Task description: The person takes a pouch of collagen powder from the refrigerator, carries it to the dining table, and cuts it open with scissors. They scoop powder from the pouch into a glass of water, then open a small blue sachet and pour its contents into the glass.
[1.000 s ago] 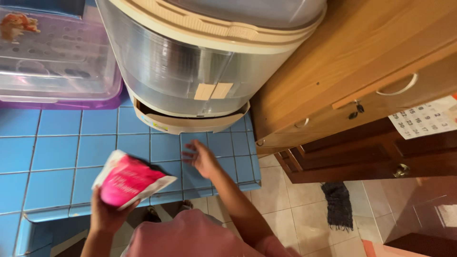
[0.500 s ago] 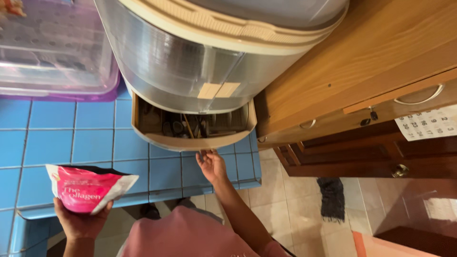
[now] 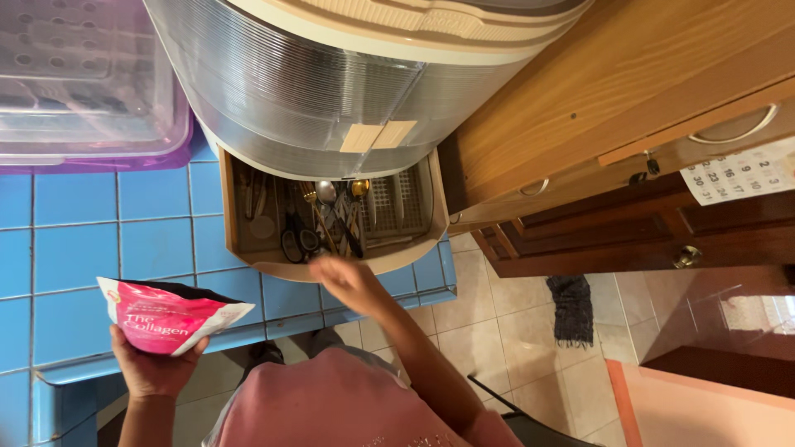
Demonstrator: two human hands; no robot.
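Left hand (image 3: 153, 368) grips a pink-and-white pouch (image 3: 170, 316) from beneath, over the blue tiled counter (image 3: 74, 248), while the right hand (image 3: 348, 281), blurred and holding nothing visible, fingers loosely spread, hovers at the front lip of the pulled-out cutlery drawer (image 3: 331, 219), spoons and scissors just beyond.

The one camera sits on my head and looks almost straight down past my chest. It faces the blue tiled counter (image 3: 99, 248) and the open drawer (image 3: 331, 217) close below, with my hands (image 3: 346, 280) near the bottom of the view. To my right it takes in the cabinet (image 3: 629, 108) and the floor (image 3: 513, 331) farther down.
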